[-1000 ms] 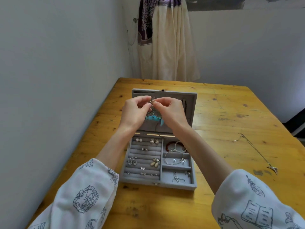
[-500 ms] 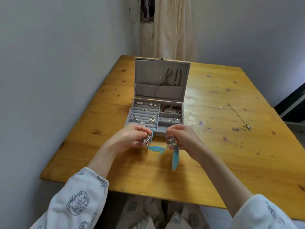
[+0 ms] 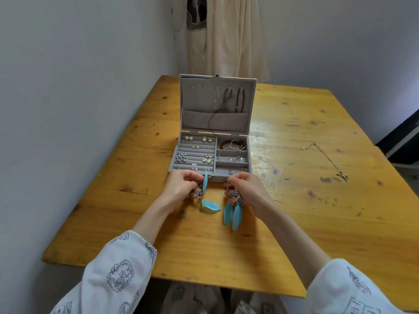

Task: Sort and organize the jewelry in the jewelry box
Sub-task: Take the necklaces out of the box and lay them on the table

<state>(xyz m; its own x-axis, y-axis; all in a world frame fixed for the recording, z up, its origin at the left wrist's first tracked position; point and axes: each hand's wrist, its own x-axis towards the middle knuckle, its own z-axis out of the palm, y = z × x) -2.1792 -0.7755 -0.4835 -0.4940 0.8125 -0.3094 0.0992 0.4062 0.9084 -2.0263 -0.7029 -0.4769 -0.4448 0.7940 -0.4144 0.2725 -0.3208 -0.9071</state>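
Note:
A grey jewelry box (image 3: 251, 103) stands open on the wooden table (image 3: 317, 223), lid upright with necklaces hung inside. Its tray holds earrings in ring rows on the left and bracelets in compartments on the right. Just in front of the box, my left hand (image 3: 181, 189) pinches one blue feather earring (image 3: 209, 206). My right hand (image 3: 247, 191) pinches the other blue feather earring (image 3: 232, 214), whose feathers hang down. The two hands are a short gap apart.
A thin silver necklace (image 3: 328, 160) lies loose on the table to the right of the box. A wall runs along the table's left side. A cream curtain (image 3: 226, 35) hangs behind the far end. The table's near edge is close to my sleeves.
My hands came down from in front of the lid to the table in front of the box. The feather earrings are now separated, one in each hand, and the hands have drawn slightly apart.

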